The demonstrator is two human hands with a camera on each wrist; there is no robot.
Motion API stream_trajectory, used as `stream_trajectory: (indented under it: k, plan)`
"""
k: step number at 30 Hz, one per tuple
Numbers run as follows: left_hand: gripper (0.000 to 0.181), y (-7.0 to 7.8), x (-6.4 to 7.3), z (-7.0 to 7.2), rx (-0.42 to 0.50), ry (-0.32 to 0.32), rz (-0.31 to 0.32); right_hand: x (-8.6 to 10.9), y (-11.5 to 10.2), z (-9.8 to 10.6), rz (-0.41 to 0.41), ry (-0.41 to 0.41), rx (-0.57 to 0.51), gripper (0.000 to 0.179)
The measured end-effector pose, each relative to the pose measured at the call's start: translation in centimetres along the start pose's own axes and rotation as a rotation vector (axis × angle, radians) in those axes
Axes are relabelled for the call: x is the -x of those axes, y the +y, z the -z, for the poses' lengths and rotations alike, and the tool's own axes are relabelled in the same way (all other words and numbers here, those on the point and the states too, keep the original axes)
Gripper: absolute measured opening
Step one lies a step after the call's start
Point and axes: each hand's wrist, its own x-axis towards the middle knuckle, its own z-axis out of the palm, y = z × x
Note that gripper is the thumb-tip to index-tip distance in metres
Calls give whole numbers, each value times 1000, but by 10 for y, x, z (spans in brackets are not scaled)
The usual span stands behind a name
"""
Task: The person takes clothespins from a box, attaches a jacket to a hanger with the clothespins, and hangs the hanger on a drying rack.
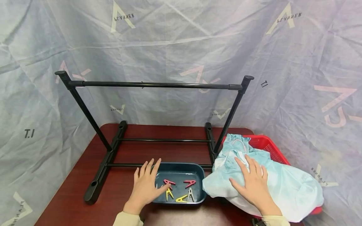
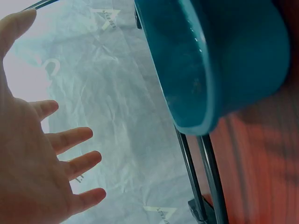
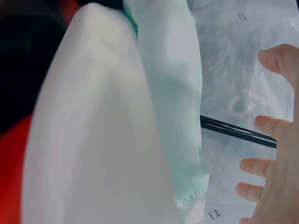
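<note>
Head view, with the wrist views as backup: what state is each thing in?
Left hand: fingers spread, above the tray's left side, holding nothing.
Right hand: fingers spread, over the garment but apart from it, holding nothing.
Tray: upright, uncovered, clips inside.
Clips: loose, clamped on nothing visible.
Garment: heaped, unfolded, spilling over the basket.
Basket: mostly covered.
Rack: standing, top bar bare.

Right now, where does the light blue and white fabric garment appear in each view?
Head: the light blue and white fabric garment lies lower right, over the red perforated plastic basket.
Left wrist: not visible.
Right wrist: large, left to centre.
Shared landmark: black tubular rack.
</note>
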Motion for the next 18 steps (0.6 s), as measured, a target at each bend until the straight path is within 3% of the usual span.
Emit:
stream_trajectory:
  k: [11,18]
  plan:
    - [100,18,-5,-3,19,11,-98,-1,7,7,39,12,22,74]
    - [99,28,-5,-5,58,13,-116,1,11,10,28,14,23,72]
